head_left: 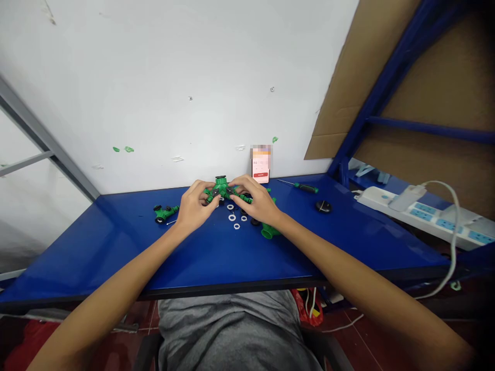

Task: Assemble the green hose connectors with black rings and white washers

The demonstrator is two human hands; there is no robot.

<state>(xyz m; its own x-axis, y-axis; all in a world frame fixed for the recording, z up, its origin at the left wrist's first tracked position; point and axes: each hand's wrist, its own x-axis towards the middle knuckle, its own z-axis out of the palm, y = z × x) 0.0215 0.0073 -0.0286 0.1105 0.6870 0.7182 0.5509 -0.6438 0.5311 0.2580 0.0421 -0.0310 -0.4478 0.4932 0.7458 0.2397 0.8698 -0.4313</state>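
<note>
A green Y-shaped hose splitter (pixel 221 186) with black valve levers is held between both hands, its wide black-rimmed collar pointing up. My left hand (pixel 196 205) is closed on its left branch, thumb near a lever. My right hand (pixel 253 198) grips the right branch with thumb and fingers, and partly covers it. Below the splitter lie several white sealing rings (pixel 232 218) and some small black parts. A green fitting (pixel 267 231) lies partly hidden under my right wrist. To the left of my left hand rests another green valve fitting (pixel 164 213).
A phone (pixel 260 167) with a lit screen leans on the wall behind the hands. On the right are a green-black screwdriver (pixel 307 188) and a round black object (pixel 323 206). A white power strip (pixel 429 214) with a cable stands past the blue table's (pixel 185 268) right side.
</note>
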